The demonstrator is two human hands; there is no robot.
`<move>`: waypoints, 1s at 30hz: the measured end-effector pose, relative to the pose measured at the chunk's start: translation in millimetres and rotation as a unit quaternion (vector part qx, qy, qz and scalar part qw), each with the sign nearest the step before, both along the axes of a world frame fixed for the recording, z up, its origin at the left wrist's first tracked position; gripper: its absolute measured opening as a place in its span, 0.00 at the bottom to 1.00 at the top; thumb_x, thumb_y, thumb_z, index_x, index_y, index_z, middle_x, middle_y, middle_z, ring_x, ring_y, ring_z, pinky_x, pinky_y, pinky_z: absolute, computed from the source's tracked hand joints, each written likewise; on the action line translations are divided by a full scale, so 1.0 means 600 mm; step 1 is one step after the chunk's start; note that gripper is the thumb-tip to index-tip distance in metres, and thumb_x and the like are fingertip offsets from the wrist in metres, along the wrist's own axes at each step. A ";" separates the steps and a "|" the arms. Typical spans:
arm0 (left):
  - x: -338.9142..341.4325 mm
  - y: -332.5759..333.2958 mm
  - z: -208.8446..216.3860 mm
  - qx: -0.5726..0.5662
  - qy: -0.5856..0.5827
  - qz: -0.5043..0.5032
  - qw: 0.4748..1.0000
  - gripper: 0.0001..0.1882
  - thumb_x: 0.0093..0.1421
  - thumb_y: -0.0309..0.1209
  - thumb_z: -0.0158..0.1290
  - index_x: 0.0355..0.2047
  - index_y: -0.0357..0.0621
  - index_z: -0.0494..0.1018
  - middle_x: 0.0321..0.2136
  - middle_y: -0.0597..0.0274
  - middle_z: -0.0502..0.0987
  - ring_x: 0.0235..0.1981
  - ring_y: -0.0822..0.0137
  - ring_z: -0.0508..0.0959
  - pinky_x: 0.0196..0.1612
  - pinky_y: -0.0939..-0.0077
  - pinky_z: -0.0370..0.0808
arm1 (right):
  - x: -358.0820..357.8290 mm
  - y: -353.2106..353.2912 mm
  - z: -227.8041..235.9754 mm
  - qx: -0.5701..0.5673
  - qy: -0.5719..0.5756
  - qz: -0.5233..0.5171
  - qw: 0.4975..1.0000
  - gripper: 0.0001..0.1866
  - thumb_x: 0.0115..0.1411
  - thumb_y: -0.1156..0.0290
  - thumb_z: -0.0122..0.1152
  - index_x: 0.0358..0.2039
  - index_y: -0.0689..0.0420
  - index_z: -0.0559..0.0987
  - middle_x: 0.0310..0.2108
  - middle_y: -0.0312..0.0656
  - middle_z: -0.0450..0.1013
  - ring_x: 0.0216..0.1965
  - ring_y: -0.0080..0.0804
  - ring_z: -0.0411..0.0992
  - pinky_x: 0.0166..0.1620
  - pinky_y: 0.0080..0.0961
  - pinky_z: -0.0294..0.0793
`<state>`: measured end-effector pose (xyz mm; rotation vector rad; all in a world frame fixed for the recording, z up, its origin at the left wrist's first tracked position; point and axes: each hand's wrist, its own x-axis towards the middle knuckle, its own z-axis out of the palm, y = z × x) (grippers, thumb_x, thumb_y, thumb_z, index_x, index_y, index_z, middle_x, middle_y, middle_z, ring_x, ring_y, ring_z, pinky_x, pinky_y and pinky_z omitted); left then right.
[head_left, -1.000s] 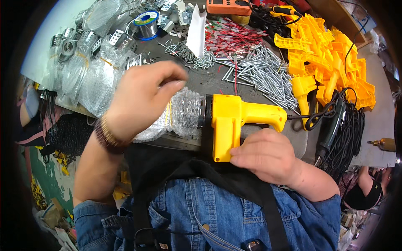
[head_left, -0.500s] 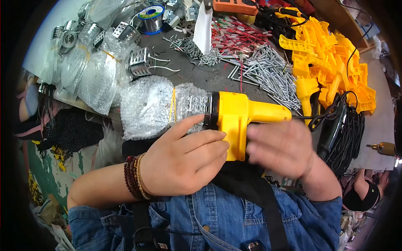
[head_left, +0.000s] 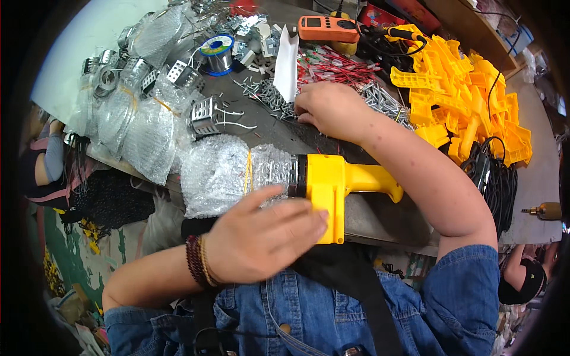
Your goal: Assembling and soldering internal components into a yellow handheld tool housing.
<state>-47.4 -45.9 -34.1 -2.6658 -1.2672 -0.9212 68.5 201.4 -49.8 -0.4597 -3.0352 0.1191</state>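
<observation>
In front of my body lies a yellow plastic tool housing (head_left: 325, 190) with a handle pointing right. A black collar joins it to a bubble-wrapped front part (head_left: 217, 175), bound with a yellow band. My left hand (head_left: 267, 237), slightly blurred, is spread over the near side of the housing, its fingertips at the housing's edge. Beyond the tool, my right hand (head_left: 332, 110) is down at a pile of small screws (head_left: 267, 98), beside a folded white card (head_left: 286, 65). Its fingers are bent together, and whatever is between the tips is hidden.
Long screws (head_left: 383, 101) and red-wired parts (head_left: 332, 65) lie behind my right hand. Yellow housing shells (head_left: 469, 89) and black cables (head_left: 496, 196) are heaped at right. More bubble-wrapped parts (head_left: 145, 133), a solder spool (head_left: 217, 56) and an orange meter (head_left: 328, 29) stand around.
My right hand has left the housing's handle side and reached forward to the small screws. My left hand stays by the housing, its fingers shifting. The view has moved slightly.
</observation>
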 end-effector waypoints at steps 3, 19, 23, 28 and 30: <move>-0.057 0.060 0.008 0.025 0.006 0.135 0.991 0.13 0.56 0.28 0.57 0.42 0.40 0.79 0.40 0.52 0.80 0.40 0.50 0.80 0.45 0.56 0.76 | 0.003 -0.011 -0.009 0.048 -0.007 -0.003 0.999 0.09 0.61 0.66 0.62 0.39 0.55 0.79 0.39 0.44 0.75 0.45 0.45 0.76 0.46 0.40 0.77; -0.099 0.205 -0.030 -0.119 0.146 0.274 0.943 0.06 0.61 0.28 0.56 0.38 0.43 0.73 0.32 0.54 0.78 0.38 0.48 0.79 0.40 0.55 0.72 | 0.301 -0.128 0.076 -0.113 0.198 -0.078 0.971 0.09 0.52 0.76 0.71 0.35 0.57 0.82 0.40 0.41 0.79 0.41 0.41 0.78 0.43 0.33 0.78; -0.074 0.184 0.001 -0.087 -0.066 0.259 0.960 0.07 0.64 0.23 0.52 0.42 0.37 0.74 0.33 0.52 0.78 0.34 0.55 0.80 0.39 0.68 0.75 | 0.308 -0.125 0.075 -0.030 0.187 -0.042 0.981 0.11 0.51 0.76 0.70 0.36 0.58 0.82 0.40 0.41 0.79 0.40 0.42 0.78 0.43 0.36 0.79; 0.005 0.164 0.030 -0.254 -0.169 0.138 0.942 0.07 0.61 0.28 0.60 0.37 0.36 0.79 0.28 0.58 0.81 0.29 0.72 0.80 0.37 0.74 0.77 | 0.278 -0.074 0.093 -0.011 0.205 -0.002 0.979 0.10 0.55 0.68 0.70 0.38 0.54 0.83 0.38 0.40 0.79 0.40 0.42 0.78 0.43 0.36 0.78; 0.006 0.164 0.034 -0.288 -0.159 0.142 0.933 0.07 0.62 0.28 0.60 0.36 0.36 0.79 0.28 0.57 0.82 0.29 0.71 0.80 0.37 0.74 0.77 | 0.215 -0.042 0.094 -0.020 0.180 0.007 0.983 0.09 0.58 0.64 0.65 0.36 0.55 0.83 0.37 0.41 0.79 0.42 0.44 0.78 0.45 0.38 0.78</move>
